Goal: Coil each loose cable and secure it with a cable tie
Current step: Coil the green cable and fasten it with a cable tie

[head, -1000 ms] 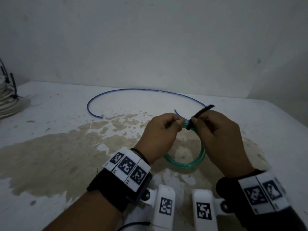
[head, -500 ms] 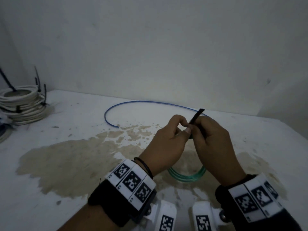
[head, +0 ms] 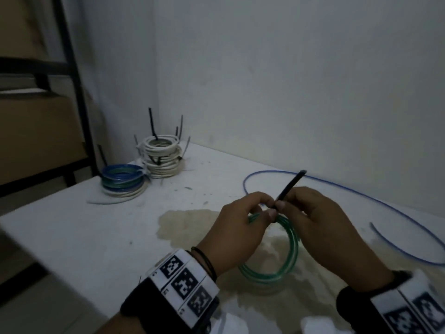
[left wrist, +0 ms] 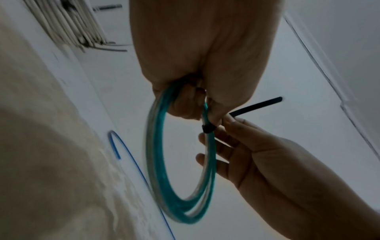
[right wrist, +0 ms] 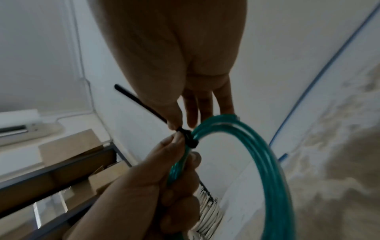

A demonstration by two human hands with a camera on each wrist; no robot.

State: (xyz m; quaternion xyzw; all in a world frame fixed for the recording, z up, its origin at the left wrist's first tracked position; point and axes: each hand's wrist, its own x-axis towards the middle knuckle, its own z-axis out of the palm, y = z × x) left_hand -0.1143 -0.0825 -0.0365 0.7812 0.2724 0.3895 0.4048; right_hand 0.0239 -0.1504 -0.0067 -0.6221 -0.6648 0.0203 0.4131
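Note:
A green cable coil (head: 286, 256) hangs above the white table (head: 96, 227), held up at its top by both hands. My left hand (head: 243, 225) grips the coil (left wrist: 164, 162) with curled fingers just beside a black cable tie (left wrist: 208, 129) wrapped tightly round the strands. My right hand (head: 310, 218) pinches the tie's free tail (head: 290, 186) between thumb and forefinger, its other fingers straight behind the coil (right wrist: 267, 154). The tie's head (right wrist: 188, 137) sits against the green strands. A loose blue cable (head: 361, 196) lies curved on the table behind and to the right.
At the table's far left stand a stack of tied white coils (head: 162, 155) and a stack of blue, green and white coils (head: 122, 182), with tie tails sticking up. A dark shelf frame (head: 72, 92) with cardboard boxes stands left of the table. A brown stain (head: 192, 225) marks the tabletop.
The head view has swung left, bringing the stacked coils and the shelf into sight. Both hands stay together at the coil's top, and the tie's tail now points more steeply up.

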